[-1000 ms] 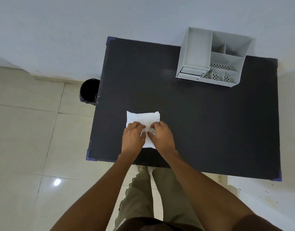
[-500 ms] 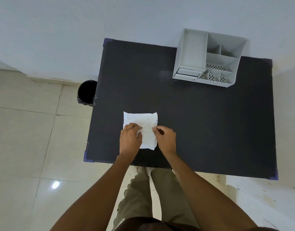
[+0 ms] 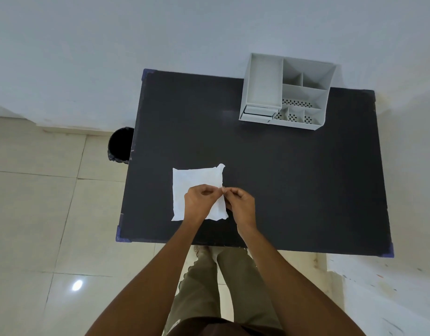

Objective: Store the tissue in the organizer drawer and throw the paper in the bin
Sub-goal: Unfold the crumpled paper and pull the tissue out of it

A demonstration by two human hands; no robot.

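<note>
A: Where is the thin white crumpled square tissue (image 3: pixel 195 184) lying?

B: It is lying flat on the black rectangular table (image 3: pixel 282 178), at the table's near left part, well apart from the grey plastic compartmented organizer (image 3: pixel 285 93) standing at the table's far edge. The black round bin (image 3: pixel 119 145) is sitting on the floor just beside the table's left edge.

A: And what are your hands doing?

B: Your left hand (image 3: pixel 199 206) is lying over the tissue's near half, while your right hand (image 3: pixel 240 204) is sitting at the tissue's right edge. Both are curling in, fingertips meeting and pinching that right edge, which is lifting a little off the table.

A: Are two layers coming apart there?

B: I cannot tell; the pinch is too small to read. I judge you are working the edge to fold or separate it.

A: Which way next?

B: The organizer's small drawer (image 3: pixel 257 112) is facing you, away and rightward from the tissue, so your right hand is the nearer one.
</note>
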